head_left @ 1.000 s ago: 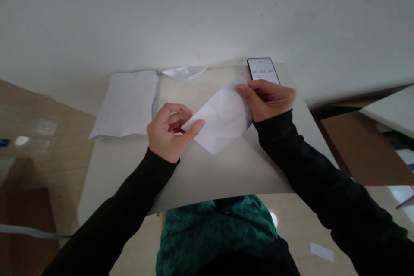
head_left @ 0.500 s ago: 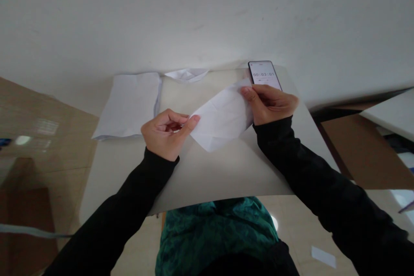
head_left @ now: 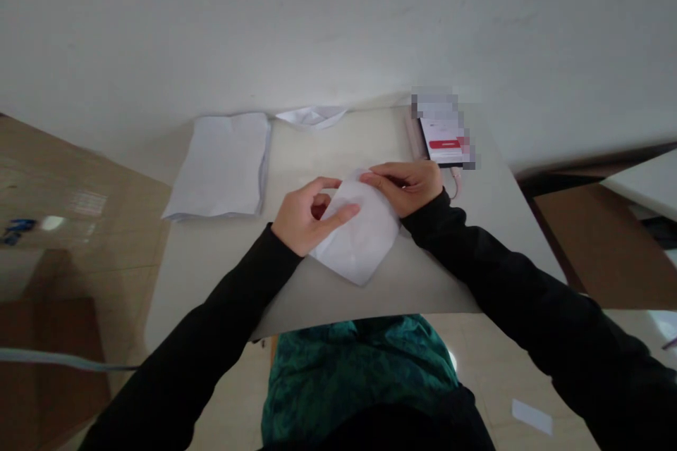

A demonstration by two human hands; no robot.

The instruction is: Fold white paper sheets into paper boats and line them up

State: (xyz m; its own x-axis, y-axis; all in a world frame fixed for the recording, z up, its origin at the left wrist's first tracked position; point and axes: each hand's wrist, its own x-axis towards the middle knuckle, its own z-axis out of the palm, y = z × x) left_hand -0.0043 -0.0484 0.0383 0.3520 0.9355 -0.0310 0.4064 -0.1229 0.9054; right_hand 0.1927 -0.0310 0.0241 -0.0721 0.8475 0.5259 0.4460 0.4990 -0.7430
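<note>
I hold a folded sheet of white paper [head_left: 360, 243] just above the white table [head_left: 222, 275]. My left hand [head_left: 304, 215] pinches its left edge between thumb and fingers. My right hand [head_left: 410, 187] grips its upper right corner, fingers curled over the fold. The two hands sit close together, almost touching over the top of the paper. Black sleeves cover both arms.
A stack of white sheets [head_left: 222, 165] lies at the table's back left. A small folded paper piece [head_left: 312, 116] rests by the wall. A phone [head_left: 444, 134] with a lit screen lies at the back right. Another table [head_left: 645, 190] stands to the right.
My hands came together, bringing the paper's two ends toward each other, so the sheet looks shorter and rounder. The view shifted slightly, and the phone's screen now shows a red bar.
</note>
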